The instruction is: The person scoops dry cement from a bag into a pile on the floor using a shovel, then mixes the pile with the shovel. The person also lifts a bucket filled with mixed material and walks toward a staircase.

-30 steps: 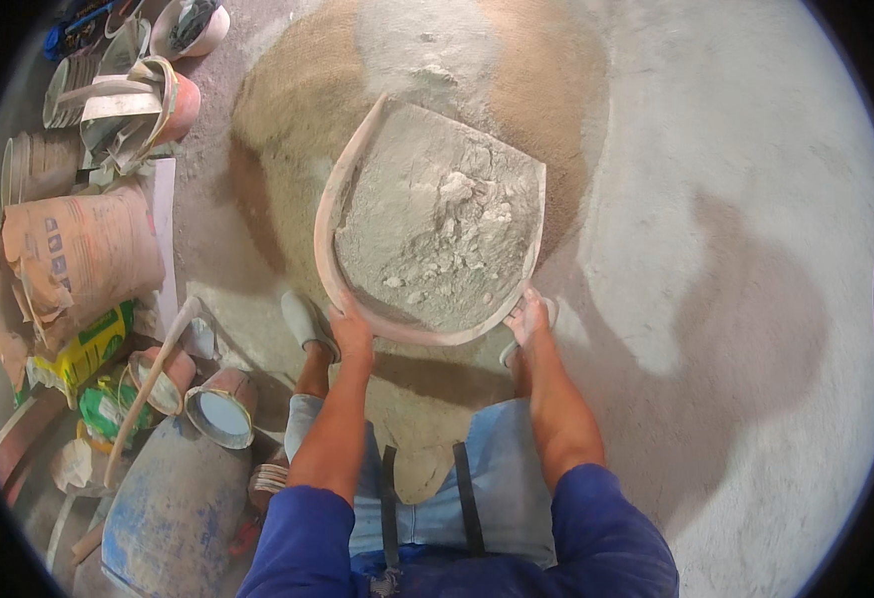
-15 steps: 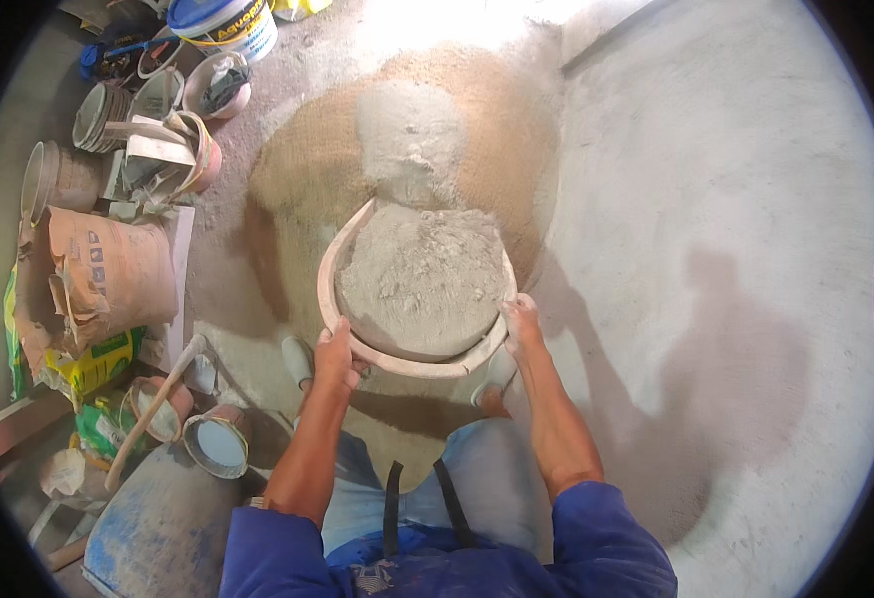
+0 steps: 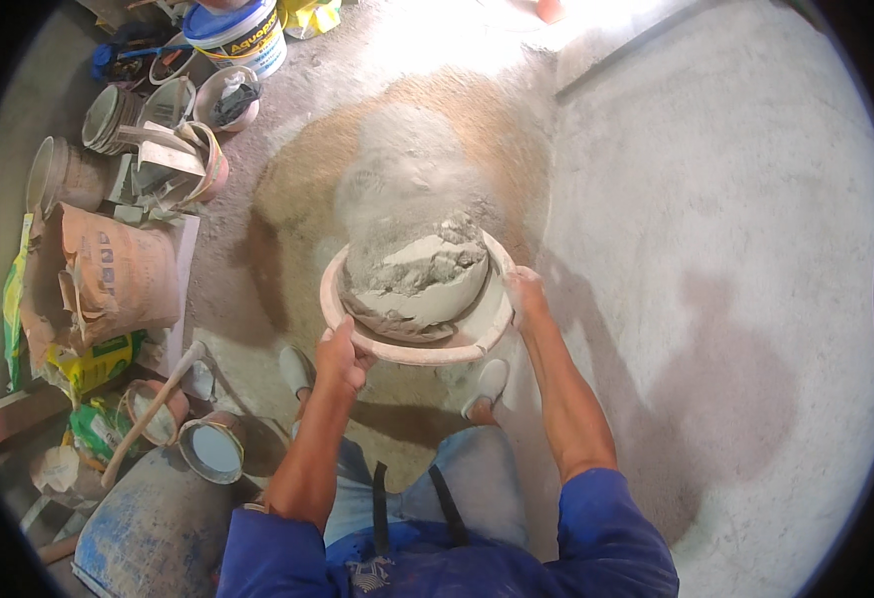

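Both my hands grip the rim of a wide, dusty basin [image 3: 427,352] tilted away from me. My left hand [image 3: 340,356] closes on its near left rim, and my right hand [image 3: 527,296] on its right side. Inside, a mass of grey powder [image 3: 437,284] has cracked and slumped toward the far side, baring part of the basin's wall at the near right. Beyond the far rim, grey powder spills onto a heap of brown sand [image 3: 292,189] on the floor; dust blurs the edge there.
Along the left stand a torn paper sack [image 3: 123,269], several dusty buckets [image 3: 68,174], a small pail of bluish liquid [image 3: 213,448] and a blue-stained drum [image 3: 158,528]. A long wooden handle [image 3: 148,424] leans over them. A pale wall [image 3: 716,179] rises on the right.
The basin has tipped further away from me. Its grey powder has slid, broken up and begun pouring over the far rim, raising dust above the heap.
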`<action>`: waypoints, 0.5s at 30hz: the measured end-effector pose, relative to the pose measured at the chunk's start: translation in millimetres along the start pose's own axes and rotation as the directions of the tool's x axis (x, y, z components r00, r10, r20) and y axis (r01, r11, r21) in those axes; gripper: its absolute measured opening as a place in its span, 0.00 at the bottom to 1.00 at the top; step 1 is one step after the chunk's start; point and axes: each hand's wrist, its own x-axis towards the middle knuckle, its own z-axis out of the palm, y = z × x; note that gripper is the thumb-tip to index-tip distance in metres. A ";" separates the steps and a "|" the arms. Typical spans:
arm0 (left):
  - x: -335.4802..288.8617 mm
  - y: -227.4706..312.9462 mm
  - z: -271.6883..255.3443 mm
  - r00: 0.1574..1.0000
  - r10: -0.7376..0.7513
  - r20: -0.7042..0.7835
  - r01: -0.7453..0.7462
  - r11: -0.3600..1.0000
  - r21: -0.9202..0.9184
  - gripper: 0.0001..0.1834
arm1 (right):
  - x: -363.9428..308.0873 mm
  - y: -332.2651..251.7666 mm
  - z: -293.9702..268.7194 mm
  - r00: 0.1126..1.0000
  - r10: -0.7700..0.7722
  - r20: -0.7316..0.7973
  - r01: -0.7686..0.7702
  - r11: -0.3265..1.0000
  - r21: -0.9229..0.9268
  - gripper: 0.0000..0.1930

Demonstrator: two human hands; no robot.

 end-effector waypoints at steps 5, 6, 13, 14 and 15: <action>-8.6 -1.6 -3.3 0.999 -0.026 -0.029 0.027 1.000 0.006 0.15 | -4.5 -5.9 1.1 0.999 0.009 0.039 -0.009 1.000 -0.005 0.07; -11.2 -2.6 -3.5 0.999 -0.033 -0.033 0.033 0.999 -0.005 0.15 | -6.7 -8.5 0.0 0.998 0.051 0.022 -0.051 0.999 -0.013 0.08; -32.8 -5.4 -7.4 0.996 -0.076 -0.055 0.070 0.990 -0.119 0.17 | -29.3 -45.7 4.7 0.998 0.048 0.046 -0.043 0.994 -0.101 0.11; -33.4 -5.9 -7.7 0.995 -0.080 -0.060 0.072 0.989 -0.129 0.17 | -31.0 -51.6 7.3 0.997 0.046 0.070 -0.041 0.997 -0.064 0.11; -34.1 -6.7 -8.6 0.995 -0.082 -0.063 0.073 0.988 -0.138 0.17 | -33.1 -57.0 9.5 0.994 0.045 0.100 -0.044 0.999 -0.014 0.11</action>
